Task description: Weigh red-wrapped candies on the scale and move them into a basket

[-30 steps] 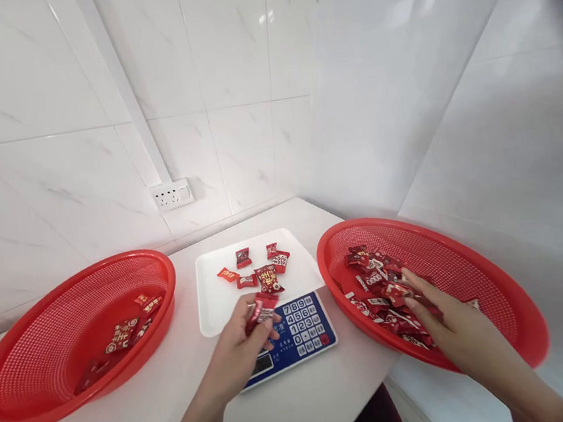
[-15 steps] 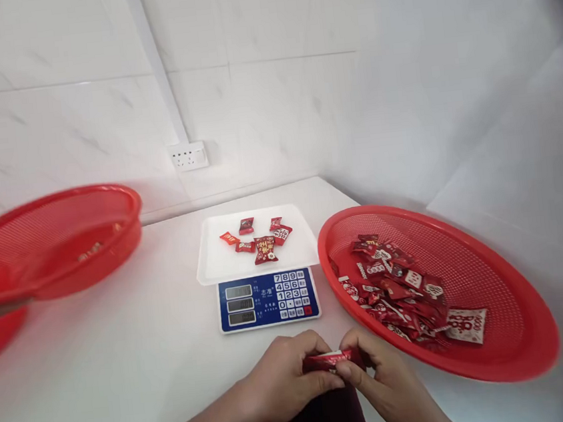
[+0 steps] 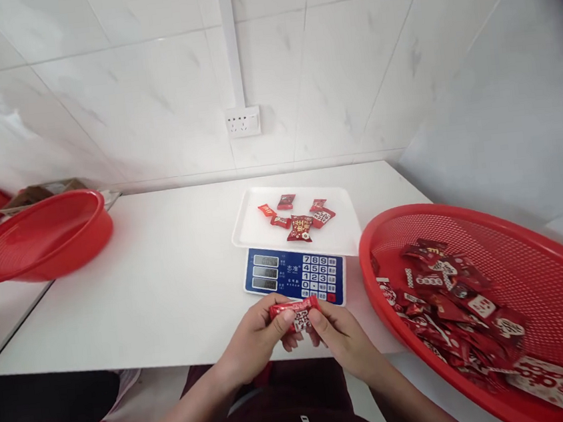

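**Candy pinched btwn both hands**

Left hand point(image 3: 254, 338) & right hand point(image 3: 342, 332) each clamp one end of a red candy point(image 3: 294, 308), held just above the table point(image 3: 168, 276) edge, in front of the scale point(image 3: 296, 276). Candy's long axis runs left-right, one hand per end, neither nearer. Tray point(image 3: 258, 230) w/ a few candies sits behind; full basket point(image 3: 542, 257) lies to the right, near the right hand
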A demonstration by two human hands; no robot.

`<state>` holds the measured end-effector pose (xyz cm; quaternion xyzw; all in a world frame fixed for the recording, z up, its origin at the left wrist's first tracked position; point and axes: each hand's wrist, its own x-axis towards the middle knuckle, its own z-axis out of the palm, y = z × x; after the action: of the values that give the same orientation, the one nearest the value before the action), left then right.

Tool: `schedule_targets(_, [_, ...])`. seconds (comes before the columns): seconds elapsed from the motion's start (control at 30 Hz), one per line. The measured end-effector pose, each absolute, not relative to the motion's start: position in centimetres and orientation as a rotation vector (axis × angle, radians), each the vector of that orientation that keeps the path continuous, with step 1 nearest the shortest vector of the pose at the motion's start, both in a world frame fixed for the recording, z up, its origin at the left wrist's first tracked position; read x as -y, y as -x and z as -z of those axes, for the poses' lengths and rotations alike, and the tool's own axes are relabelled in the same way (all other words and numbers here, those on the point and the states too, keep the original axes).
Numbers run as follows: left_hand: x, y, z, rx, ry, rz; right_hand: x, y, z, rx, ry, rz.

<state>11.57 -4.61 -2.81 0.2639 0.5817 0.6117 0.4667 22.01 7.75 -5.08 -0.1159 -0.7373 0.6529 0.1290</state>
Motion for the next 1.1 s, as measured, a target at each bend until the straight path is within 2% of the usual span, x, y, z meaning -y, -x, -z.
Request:
schedule_targets(0.2, [4.7,-10.7,1.6,-1.467,-0.743,-1.482,-7.2,-21.5,3.7,2.083,0.215,-1.741])
schedule_targets(0.37, [4.6,-7.6,1.2,-1.763,-1.07,-1.315,-7.2,-22.6,4.8,1.935,0.413,-1.553])
schedule_targets(0.57, [5.9,2.1,2.6,-2.789,-1.319,-0.933,-8.8,-24.3,4.2,1.025,0.636,-1.686])
schedule_targets(0.7, [7.2,7.7,2.4,-3.328,-1.234,-0.575,-9.7,-24.8,3.2,0.843,0.681,-1.673])
schedule_targets(0.87, [8.4,9.3,1.4,-3.085,-0.993,-0.192,-8.4,-23.4,5.6,1.175,0.628,-1.671])
schedule_targets(1.1, [9.7,6.3,1.1,-2.857,-1.093,-0.2,-5.5,-20.2,10.4,2.137,0.533,-1.714])
